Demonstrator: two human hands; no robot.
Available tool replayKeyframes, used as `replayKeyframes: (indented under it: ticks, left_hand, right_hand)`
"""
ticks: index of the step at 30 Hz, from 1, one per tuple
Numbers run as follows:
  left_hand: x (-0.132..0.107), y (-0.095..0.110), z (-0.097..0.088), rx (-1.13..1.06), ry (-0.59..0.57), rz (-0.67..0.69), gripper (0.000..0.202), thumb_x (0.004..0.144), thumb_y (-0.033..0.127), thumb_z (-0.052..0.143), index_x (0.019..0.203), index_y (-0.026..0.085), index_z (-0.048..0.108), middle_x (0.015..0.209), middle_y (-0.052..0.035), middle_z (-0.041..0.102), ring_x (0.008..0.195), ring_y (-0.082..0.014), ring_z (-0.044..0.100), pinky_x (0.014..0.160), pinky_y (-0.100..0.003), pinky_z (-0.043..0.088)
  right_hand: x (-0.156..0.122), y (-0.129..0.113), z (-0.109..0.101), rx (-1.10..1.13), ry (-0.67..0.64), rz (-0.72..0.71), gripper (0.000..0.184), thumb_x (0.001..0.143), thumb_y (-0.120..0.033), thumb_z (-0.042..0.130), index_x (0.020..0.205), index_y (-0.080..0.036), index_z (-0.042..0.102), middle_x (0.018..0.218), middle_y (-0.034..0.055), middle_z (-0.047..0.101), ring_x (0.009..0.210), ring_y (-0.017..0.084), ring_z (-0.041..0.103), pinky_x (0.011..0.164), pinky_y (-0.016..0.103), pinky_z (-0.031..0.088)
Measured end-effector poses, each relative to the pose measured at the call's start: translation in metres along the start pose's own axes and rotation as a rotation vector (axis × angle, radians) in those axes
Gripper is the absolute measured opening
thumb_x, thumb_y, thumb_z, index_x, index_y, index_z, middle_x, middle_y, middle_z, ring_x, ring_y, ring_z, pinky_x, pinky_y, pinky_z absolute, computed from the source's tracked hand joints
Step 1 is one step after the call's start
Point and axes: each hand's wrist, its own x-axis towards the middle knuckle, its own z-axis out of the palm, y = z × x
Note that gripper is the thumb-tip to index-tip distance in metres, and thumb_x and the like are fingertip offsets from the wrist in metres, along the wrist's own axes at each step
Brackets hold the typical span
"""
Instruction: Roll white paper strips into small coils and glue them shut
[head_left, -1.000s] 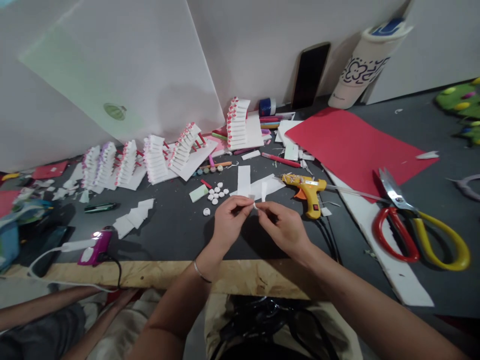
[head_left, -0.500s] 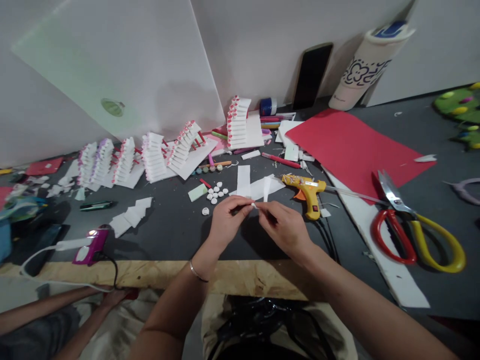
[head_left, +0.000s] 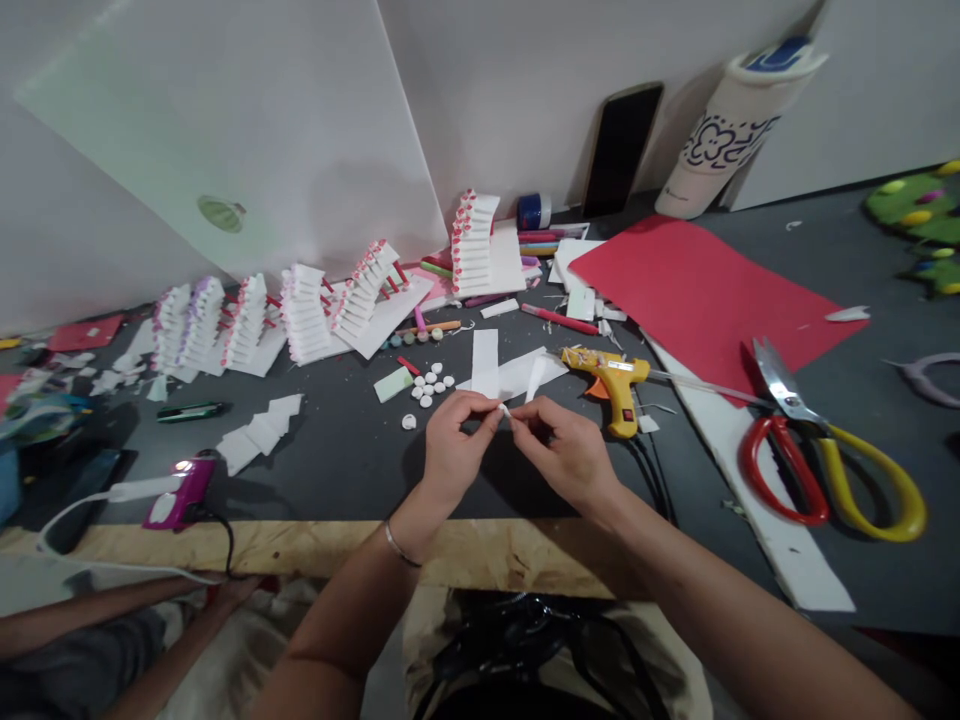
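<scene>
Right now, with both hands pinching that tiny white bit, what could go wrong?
The small white piece is held only at the fingertips of the left hand and right hand, so it could slip and get lost among the white discs nearby. The yellow glue gun lies close beside the right hand; if hot, its tip might burn a stray finger.

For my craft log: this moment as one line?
left hand: pinches small white piece | right hand: pinches same piece | glue gun: lying nearby
</scene>
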Motion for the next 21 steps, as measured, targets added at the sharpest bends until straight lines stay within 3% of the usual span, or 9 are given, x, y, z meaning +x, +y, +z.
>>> replayKeyframes:
  ticks: [7,12,15,19,21]
  left_hand:
    - [-0.0075,-0.0009,0.0051,0.153,0.024,0.106,0.01,0.088,0.024,0.063,0.09,0.02,0.072,0.087,-0.0048,0.071,0.082,-0.0158,0.066,0.077,-0.029,0.053]
    - [-0.0082,0.001,0.0061,0.132,-0.001,0.119,0.012,0.089,0.022,0.061,0.094,0.019,0.072,0.09,-0.0055,0.071,0.084,-0.0152,0.066,0.077,-0.028,0.053]
    - [-0.0079,0.0013,0.0056,0.062,-0.007,0.065,0.01,0.088,0.023,0.063,0.089,0.019,0.072,0.087,-0.0045,0.07,0.081,-0.0146,0.065,0.076,-0.027,0.052]
    - [-0.0067,-0.0031,0.0051,-0.094,-0.03,-0.106,0.013,0.084,0.03,0.069,0.079,0.018,0.069,0.079,-0.0028,0.067,0.074,-0.0142,0.063,0.069,-0.026,0.051]
    - [-0.0054,-0.0059,0.005,-0.173,-0.052,-0.17,0.016,0.082,0.034,0.07,0.083,0.018,0.07,0.081,-0.0038,0.068,0.075,-0.015,0.064,0.069,-0.026,0.052]
  right_hand:
    - [-0.0025,0.0045,0.0042,0.016,0.018,0.059,0.015,0.083,-0.029,0.055,0.075,-0.02,0.063,0.057,-0.0029,0.059,0.049,0.01,0.051,0.05,0.021,0.041]
    - [-0.0013,0.0047,0.0035,0.022,0.038,0.087,0.015,0.083,-0.031,0.057,0.075,-0.02,0.063,0.056,-0.0036,0.058,0.048,0.01,0.05,0.049,0.021,0.04]
    - [-0.0003,0.0046,0.0023,0.027,0.045,0.083,0.015,0.082,-0.03,0.057,0.075,-0.02,0.064,0.057,-0.003,0.06,0.048,0.01,0.05,0.049,0.021,0.04]
    - [-0.0002,0.0063,0.0004,0.009,0.028,0.071,0.015,0.083,-0.029,0.057,0.077,-0.02,0.066,0.059,-0.0018,0.062,0.049,0.011,0.052,0.05,0.022,0.04]
    - [-0.0001,0.0078,-0.0004,0.001,0.013,0.058,0.015,0.083,-0.029,0.057,0.078,-0.019,0.068,0.06,-0.0015,0.063,0.05,0.011,0.052,0.05,0.022,0.04]
